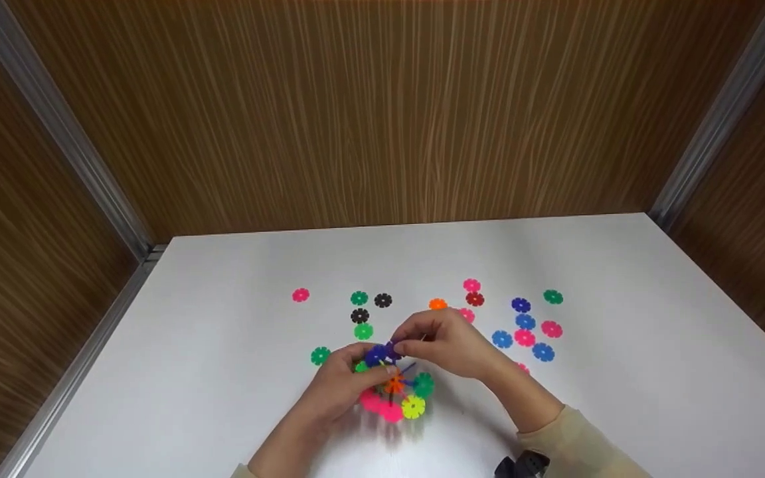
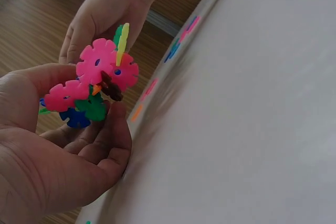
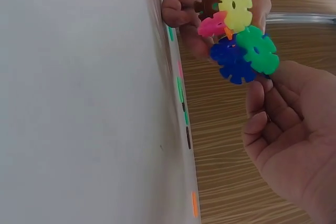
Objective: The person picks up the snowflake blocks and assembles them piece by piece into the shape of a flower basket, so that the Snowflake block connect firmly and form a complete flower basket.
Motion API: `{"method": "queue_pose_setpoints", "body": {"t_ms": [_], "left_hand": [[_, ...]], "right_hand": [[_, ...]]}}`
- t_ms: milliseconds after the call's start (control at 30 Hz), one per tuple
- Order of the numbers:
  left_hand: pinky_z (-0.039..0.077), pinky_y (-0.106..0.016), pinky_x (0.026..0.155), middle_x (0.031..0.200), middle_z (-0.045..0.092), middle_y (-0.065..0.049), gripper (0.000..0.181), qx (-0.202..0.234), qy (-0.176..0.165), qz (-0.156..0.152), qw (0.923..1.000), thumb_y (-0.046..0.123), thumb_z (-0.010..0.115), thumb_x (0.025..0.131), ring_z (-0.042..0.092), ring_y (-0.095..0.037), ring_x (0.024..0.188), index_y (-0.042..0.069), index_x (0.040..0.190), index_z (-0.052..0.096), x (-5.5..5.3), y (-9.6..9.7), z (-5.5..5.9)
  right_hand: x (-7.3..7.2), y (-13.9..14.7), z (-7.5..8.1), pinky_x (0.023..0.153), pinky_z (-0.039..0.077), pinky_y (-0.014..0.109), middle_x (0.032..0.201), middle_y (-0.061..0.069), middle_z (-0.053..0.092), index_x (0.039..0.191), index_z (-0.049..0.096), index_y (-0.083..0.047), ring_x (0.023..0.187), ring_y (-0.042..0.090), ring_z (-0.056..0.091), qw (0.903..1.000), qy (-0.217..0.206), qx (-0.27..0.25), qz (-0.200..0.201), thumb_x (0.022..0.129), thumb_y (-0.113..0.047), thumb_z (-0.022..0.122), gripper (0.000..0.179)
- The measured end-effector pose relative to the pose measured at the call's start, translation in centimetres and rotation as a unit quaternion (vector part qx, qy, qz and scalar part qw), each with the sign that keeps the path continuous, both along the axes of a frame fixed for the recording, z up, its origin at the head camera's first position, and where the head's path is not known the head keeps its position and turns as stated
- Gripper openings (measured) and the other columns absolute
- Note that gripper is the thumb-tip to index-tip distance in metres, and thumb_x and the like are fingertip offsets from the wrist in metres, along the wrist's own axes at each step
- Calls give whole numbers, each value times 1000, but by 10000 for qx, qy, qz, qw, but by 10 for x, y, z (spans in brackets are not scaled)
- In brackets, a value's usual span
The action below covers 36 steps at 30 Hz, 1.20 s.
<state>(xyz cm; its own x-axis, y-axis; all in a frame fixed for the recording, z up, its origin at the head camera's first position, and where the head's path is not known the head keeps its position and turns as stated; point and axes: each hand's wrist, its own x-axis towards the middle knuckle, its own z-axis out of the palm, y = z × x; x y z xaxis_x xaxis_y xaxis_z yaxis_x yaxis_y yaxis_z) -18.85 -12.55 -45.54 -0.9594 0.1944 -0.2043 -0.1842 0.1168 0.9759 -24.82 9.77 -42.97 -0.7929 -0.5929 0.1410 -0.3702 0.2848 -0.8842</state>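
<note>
Both hands hold a cluster of interlocked notched plastic discs above the white table. In the head view the left hand (image 1: 349, 380) grips the cluster from the left, its thumb by an orange disc (image 1: 394, 383). The right hand (image 1: 452, 345) pinches a dark purple disc (image 1: 392, 350) at the top of the cluster, beside a blue disc (image 1: 376, 356). A yellow disc (image 1: 413, 406), a green disc (image 1: 424, 384) and pink discs (image 1: 391, 411) stick out below. In the left wrist view a pink disc (image 2: 98, 61) and a brown disc (image 2: 111, 87) show on the cluster's underside.
Loose discs lie flat on the table (image 1: 190, 318): several pink and blue ones at the right, such as a blue disc (image 1: 543, 352), and green and black ones, such as a black disc (image 1: 383, 300), behind the hands. Wood-grain panels (image 1: 382, 113) enclose the back and sides.
</note>
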Motion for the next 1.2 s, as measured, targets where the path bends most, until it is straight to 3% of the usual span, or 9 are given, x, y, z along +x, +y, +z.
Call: {"method": "queue_pose_setpoints", "body": {"t_ms": [133, 233, 400, 633, 767, 1033, 1200], "left_hand": [[48, -50, 114, 130, 69, -6, 42, -5, 86, 26, 10000, 28, 83, 93, 60, -26, 124, 7, 129, 74, -1, 0, -1], [48, -48, 114, 131, 70, -8, 41, 38, 203, 60, 9998, 25, 82, 94, 60, -27, 126, 5, 130, 73, -3, 0, -2], [43, -51, 117, 135, 69, -9, 46, -94, 184, 355, 9992, 22, 80, 95, 58, -29, 132, 3, 136, 69, -4, -2, 0], [43, -51, 118, 135, 68, -11, 48, -173, 91, 433, 9989, 21, 81, 94, 58, -28, 128, 1, 136, 69, -6, -2, -7], [44, -51, 117, 136, 67, -11, 47, -70, 3, 464, 9989, 20, 81, 93, 57, -28, 129, 2, 135, 70, -5, 0, -10], [43, -54, 117, 145, 61, -13, 52, -84, -453, 714, 9964, 23, 84, 91, 51, -33, 138, 4, 136, 68, -6, 2, -9], [46, -50, 115, 141, 63, -12, 49, 33, -426, 732, 9964, 21, 83, 92, 55, -31, 134, 3, 134, 69, -7, 0, -8]], "right_hand": [[-5, -1, -1, 88, 61, 30, 102, 1, 78, 110, 82, -14, 95, 23, 74, 9996, -128, -123, 228, 101, -18, 75, 12], [-13, 2, -1, 95, 60, 38, 105, 7, 78, 115, 80, -10, 102, 32, 73, 9984, -223, -426, 288, 104, -17, 70, 16], [-36, 5, -2, 102, 55, 56, 112, 17, 76, 119, 78, -9, 110, 43, 68, 9967, -427, -669, -192, 106, -20, 68, 20], [-78, -9, -16, 94, 56, 36, 121, 14, 75, 124, 76, -5, 106, 24, 67, 9964, -500, -43, -680, 102, -17, 72, 25], [-94, -17, -24, 90, 57, 35, 123, 8, 74, 128, 75, -7, 105, 22, 65, 9948, -641, 281, -743, 102, -12, 71, 27], [-112, -29, -30, 107, 52, 42, 127, 0, 71, 133, 74, -15, 115, 24, 62, 9909, -734, 739, -854, 99, -7, 74, 35], [-113, -38, -28, 111, 49, 43, 123, -3, 71, 130, 75, -18, 115, 23, 60, 9872, -637, 1113, -946, 96, -4, 77, 37]]}}
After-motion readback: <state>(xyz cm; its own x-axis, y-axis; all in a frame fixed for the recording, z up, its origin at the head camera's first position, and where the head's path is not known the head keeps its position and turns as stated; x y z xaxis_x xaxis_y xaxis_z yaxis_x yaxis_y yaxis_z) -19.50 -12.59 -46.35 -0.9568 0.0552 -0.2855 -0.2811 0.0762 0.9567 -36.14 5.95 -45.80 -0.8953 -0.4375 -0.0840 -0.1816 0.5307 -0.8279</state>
